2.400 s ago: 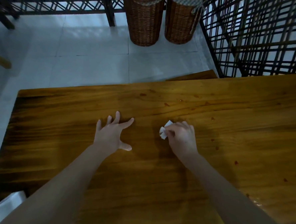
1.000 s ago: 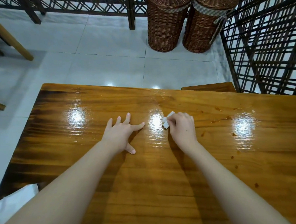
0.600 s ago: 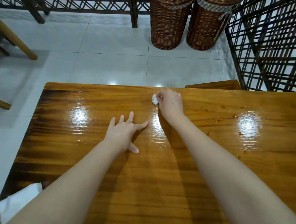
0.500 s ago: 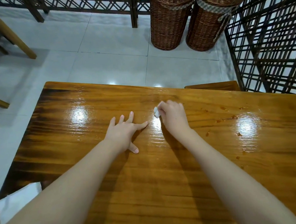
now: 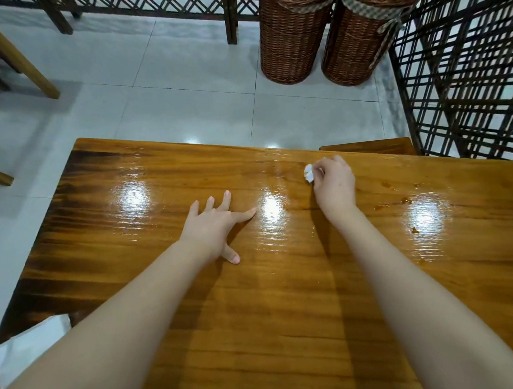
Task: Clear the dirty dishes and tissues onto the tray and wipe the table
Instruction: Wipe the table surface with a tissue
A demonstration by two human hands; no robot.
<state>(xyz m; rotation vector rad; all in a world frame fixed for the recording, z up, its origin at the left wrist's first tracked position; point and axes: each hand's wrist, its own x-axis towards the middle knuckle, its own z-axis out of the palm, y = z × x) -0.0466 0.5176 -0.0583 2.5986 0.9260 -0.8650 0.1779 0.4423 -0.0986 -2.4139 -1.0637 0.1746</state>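
Note:
My right hand (image 5: 334, 183) grips a small crumpled white tissue (image 5: 309, 173) and presses it on the glossy wooden table (image 5: 255, 299) close to the far edge. My left hand (image 5: 213, 227) lies flat on the table with its fingers spread, to the left of the right hand. Small reddish-brown sauce spots (image 5: 393, 198) dot the table to the right of my right hand. No dishes or tray are in view.
A white object (image 5: 27, 343) sits at the near left corner, partly behind my left arm. A wooden chair top (image 5: 366, 148) pokes up behind the far edge. Two wicker baskets (image 5: 293, 32) and lattice screens (image 5: 463, 61) stand on the tiled floor beyond.
My right hand has slid the tissue away from me and to the right, up to the far edge of the table. My left hand has stayed in place.

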